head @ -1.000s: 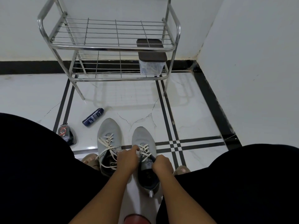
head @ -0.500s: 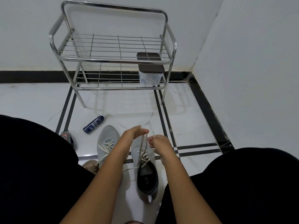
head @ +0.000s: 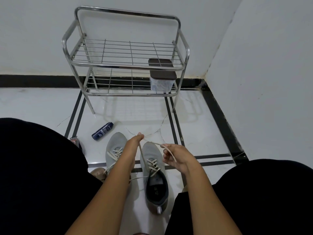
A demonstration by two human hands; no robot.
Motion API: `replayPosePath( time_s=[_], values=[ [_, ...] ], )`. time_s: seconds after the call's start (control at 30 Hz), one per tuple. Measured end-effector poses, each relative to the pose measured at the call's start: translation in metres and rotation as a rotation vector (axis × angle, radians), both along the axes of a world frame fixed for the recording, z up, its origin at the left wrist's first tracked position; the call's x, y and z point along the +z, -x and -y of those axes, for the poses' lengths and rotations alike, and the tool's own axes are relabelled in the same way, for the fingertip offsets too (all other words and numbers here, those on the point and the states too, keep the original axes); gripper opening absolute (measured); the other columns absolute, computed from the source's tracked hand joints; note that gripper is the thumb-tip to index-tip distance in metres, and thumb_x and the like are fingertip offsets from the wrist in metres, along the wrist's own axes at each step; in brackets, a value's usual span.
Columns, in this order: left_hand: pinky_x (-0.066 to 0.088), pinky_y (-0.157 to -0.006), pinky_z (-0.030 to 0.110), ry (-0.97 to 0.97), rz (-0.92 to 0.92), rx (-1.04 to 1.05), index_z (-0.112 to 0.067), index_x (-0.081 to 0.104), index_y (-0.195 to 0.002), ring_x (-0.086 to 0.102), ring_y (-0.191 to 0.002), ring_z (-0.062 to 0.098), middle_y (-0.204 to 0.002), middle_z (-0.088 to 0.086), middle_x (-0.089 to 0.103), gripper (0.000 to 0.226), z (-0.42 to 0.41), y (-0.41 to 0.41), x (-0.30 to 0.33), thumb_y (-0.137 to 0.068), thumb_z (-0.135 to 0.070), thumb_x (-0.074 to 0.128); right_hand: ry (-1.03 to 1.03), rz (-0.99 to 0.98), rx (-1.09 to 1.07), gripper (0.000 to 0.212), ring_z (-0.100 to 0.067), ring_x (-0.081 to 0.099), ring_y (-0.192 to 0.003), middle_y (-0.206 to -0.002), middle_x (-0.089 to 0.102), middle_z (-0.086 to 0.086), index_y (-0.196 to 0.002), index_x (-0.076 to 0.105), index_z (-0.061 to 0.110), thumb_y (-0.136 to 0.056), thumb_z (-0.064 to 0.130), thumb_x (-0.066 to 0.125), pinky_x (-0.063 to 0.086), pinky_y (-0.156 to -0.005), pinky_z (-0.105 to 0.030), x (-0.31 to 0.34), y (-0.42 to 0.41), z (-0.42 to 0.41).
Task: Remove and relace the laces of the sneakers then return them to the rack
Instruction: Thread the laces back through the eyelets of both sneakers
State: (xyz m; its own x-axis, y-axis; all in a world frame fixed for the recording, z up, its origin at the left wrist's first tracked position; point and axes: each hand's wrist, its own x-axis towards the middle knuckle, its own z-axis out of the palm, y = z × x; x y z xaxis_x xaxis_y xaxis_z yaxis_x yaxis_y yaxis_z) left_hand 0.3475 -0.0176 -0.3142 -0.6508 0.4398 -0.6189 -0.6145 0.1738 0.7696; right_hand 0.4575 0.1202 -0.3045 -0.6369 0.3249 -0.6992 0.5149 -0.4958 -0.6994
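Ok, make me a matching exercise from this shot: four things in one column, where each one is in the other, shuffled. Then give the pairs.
Things:
1. lidded plastic container
2. blue spray can
3. lace
4. left sneaker

Places:
A. lying on the floor tiles in front of the rack
B. pinched by the left hand and held in the right hand
C. on the rack's lower shelf, right end
D. standing on the floor beside the right sneaker, partly behind the left forearm

Pairs: 1-C, 2-A, 3-B, 4-D
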Motion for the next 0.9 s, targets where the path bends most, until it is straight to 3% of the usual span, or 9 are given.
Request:
replayPosePath(
  time_s=[0.1, 0.2, 0.33, 0.5, 0.63, 0.83, 0.9],
  values=[
    [0.022, -0.112, 0.043, 0.094, 0.015, 0.029, -0.025, 0.044, -0.143, 0.034, -0.139, 0.016, -0.152, -0.006, 0.034, 0.051, 0.002, 0.000, -0.006, -0.094, -0.041, 0.050, 0.027, 0.011, -0.049, 0.022, -0.011, 0.056, -0.060, -0.070, 0.057, -0.001, -0.111, 0.065, 0.003, -0.096, 0.015, 0.055, 0.055, -0.075, -0.032, 0.000, -0.003, -0.009],
    [0.020, -0.115, 0.045, 0.025, 0.026, -0.010, -0.021, 0.045, -0.141, 0.049, -0.126, 0.012, -0.148, -0.016, 0.036, 0.047, -0.002, -0.004, -0.008, -0.096, -0.032, 0.048, 0.090, 0.013, -0.087, 0.020, -0.014, 0.061, -0.065, -0.077, 0.060, -0.003, -0.105, 0.064, 0.004, -0.097, 0.020, 0.057, 0.058, -0.071, -0.032, -0.003, 0.000, -0.006],
    [0.026, -0.113, 0.041, -0.011, 0.065, -0.005, -0.020, 0.053, -0.131, 0.060, -0.113, 0.010, -0.144, -0.021, 0.041, 0.036, -0.007, -0.009, -0.009, -0.096, -0.028, 0.047, 0.050, 0.032, -0.134, 0.016, -0.010, 0.057, -0.056, -0.074, 0.061, -0.004, -0.101, 0.064, 0.003, -0.096, 0.016, 0.058, 0.058, -0.065, -0.027, -0.011, 0.002, 0.000],
    [0.032, -0.108, 0.040, 0.011, 0.078, 0.112, -0.023, 0.054, -0.111, 0.061, -0.108, 0.014, -0.142, -0.010, 0.048, 0.016, -0.002, -0.001, -0.018, -0.097, -0.023, 0.048, 0.000, 0.029, -0.312, 0.014, -0.011, 0.054, -0.060, -0.072, 0.059, -0.005, -0.095, 0.064, 0.003, -0.089, 0.014, 0.068, 0.056, -0.062, -0.025, -0.015, -0.001, -0.014],
    [0.036, -0.103, 0.036, -0.021, 0.111, 0.156, -0.020, 0.060, -0.108, 0.058, -0.111, 0.013, -0.134, -0.006, 0.055, 0.016, -0.004, -0.001, -0.024, -0.095, -0.022, 0.050, -0.010, -0.015, -0.401, 0.010, -0.014, 0.058, -0.065, -0.075, 0.062, -0.008, -0.099, 0.065, -0.002, -0.092, 0.004, 0.060, 0.056, -0.067, -0.024, -0.022, 0.000, -0.014],
    [0.043, -0.096, 0.035, -0.031, 0.146, 0.309, -0.011, 0.053, -0.132, 0.057, -0.112, 0.015, -0.137, -0.003, 0.053, 0.035, 0.001, -0.002, -0.040, -0.099, -0.020, 0.044, -0.223, 0.151, -0.366, 0.017, -0.016, 0.062, -0.066, -0.076, 0.064, -0.012, -0.090, 0.063, 0.003, -0.091, -0.009, 0.051, 0.059, -0.064, -0.023, -0.035, 0.001, -0.018],
    [0.045, -0.091, 0.035, 0.017, 0.146, 0.300, -0.009, 0.050, -0.134, 0.057, -0.112, 0.017, -0.136, -0.002, 0.051, 0.037, 0.000, -0.003, -0.043, -0.099, -0.020, 0.042, -0.473, 0.278, -0.246, 0.013, -0.020, 0.066, -0.072, -0.077, 0.068, -0.007, -0.083, 0.063, 0.010, -0.087, -0.001, 0.058, 0.059, -0.071, -0.032, -0.041, 0.001, -0.018]
  ],
)
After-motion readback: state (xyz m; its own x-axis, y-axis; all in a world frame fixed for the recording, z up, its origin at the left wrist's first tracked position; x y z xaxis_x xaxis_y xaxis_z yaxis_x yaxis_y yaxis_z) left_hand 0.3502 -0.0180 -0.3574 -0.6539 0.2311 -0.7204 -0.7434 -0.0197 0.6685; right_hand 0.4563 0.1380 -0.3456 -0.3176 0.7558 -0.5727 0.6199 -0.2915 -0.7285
